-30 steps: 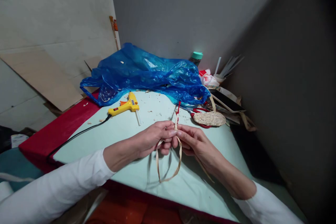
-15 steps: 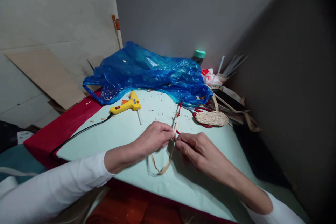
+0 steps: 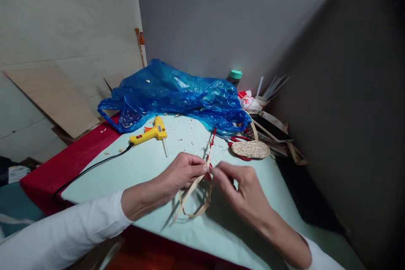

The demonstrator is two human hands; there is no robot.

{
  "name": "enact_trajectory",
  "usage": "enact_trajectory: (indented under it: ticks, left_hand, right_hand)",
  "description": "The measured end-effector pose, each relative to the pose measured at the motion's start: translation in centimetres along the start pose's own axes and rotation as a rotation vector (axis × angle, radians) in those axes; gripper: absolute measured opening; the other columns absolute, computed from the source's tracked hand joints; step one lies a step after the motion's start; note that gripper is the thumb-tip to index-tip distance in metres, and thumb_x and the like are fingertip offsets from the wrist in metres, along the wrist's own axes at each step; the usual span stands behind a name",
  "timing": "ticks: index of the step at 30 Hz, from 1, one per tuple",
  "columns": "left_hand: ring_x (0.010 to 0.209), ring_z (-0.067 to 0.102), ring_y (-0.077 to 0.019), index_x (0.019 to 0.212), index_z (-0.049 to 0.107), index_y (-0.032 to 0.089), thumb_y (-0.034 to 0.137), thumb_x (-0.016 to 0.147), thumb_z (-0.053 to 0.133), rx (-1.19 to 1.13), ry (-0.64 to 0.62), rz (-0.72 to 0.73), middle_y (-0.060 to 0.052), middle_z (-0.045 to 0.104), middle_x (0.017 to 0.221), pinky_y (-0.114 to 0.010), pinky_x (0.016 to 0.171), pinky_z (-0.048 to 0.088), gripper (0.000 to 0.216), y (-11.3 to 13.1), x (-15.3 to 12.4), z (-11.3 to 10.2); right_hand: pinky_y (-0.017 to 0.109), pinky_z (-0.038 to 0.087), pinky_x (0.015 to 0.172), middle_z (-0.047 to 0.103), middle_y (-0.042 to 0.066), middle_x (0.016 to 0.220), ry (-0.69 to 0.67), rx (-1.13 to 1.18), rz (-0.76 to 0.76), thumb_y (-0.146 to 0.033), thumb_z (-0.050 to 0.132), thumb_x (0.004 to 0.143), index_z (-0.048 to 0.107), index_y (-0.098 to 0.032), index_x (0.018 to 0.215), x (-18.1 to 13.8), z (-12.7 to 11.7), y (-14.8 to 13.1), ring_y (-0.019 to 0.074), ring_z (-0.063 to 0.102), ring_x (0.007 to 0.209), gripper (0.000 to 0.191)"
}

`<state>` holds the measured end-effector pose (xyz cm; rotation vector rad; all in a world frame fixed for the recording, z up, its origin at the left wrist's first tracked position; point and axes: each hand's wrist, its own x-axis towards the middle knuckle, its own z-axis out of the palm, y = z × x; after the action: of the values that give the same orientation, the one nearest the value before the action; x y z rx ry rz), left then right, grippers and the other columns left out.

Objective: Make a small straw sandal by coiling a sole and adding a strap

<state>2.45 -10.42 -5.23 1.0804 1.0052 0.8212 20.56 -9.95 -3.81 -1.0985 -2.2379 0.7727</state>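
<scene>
My left hand pinches a pale, flat straw strip between thumb and fingers, above the middle of the table. One free end of the strip slants down below the fingers, and a loop of it hangs beside that end. Thin red cord is wound with the strip and reaches away from me past the fingertips. Close against the left fingertips, my right hand is closed, its thumb and index finger pinching at the strip; the exact grip is partly hidden.
A yellow glue gun with a black cord lies on the left. Behind it spreads a blue plastic bag. To the right, a woven oval piece rests over red-handled scissors, near a dark tablet-like panel.
A strip end now slants down below my left hand, where only the loop hung before. My right hand's fingers have shifted slightly. The whole view has tilted a little.
</scene>
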Motion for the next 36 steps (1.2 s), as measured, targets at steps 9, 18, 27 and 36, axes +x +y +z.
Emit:
enact_trajectory:
  ticks: [9,18,27,36]
  left_hand:
    - [0.063,0.054,-0.0120,0.077,0.064,0.012,0.029,0.083,0.057,0.090,-0.044,0.050,-0.003,0.062,0.068,-0.022,0.056,0.035,0.019,0.4,-0.2,0.1]
    - [0.067,0.053,-0.0154,0.079,0.052,0.019,0.034,0.091,0.046,0.605,0.150,0.239,0.002,0.059,0.066,-0.026,0.065,0.037,0.020,0.7,-1.0,0.4]
    - [0.056,0.051,-0.0143,0.071,0.044,0.021,0.026,0.091,0.038,0.713,0.132,0.223,0.005,0.055,0.050,-0.026,0.064,0.039,0.022,0.7,-1.9,-0.1]
    - [0.076,0.062,-0.0225,0.093,0.057,0.019,0.021,0.094,0.034,1.083,0.168,0.285,-0.009,0.068,0.083,-0.033,0.074,0.042,0.023,0.1,-3.2,2.4]
  right_hand:
    - [0.019,0.034,0.048,0.048,-0.002,0.075,-0.229,0.858,0.348,-0.046,0.056,0.091,0.049,-0.019,0.087,1.1,1.1,0.9,0.0080,0.042,0.055,0.029]
    - [0.022,0.015,0.040,0.028,-0.009,0.055,-0.127,0.629,0.318,-0.054,0.050,0.092,0.052,-0.020,0.088,0.8,2.2,1.2,0.0079,0.020,0.044,0.035]
    - [0.026,0.024,0.053,0.043,-0.003,0.051,0.067,0.412,0.210,-0.036,0.053,0.092,0.050,-0.018,0.060,0.6,3.4,1.1,0.0111,0.034,0.053,0.036]
    - [0.024,0.019,0.048,0.034,-0.006,0.051,0.078,0.661,0.268,-0.040,0.059,0.085,0.061,-0.015,0.070,0.0,3.3,0.3,0.0080,0.026,0.048,0.030]
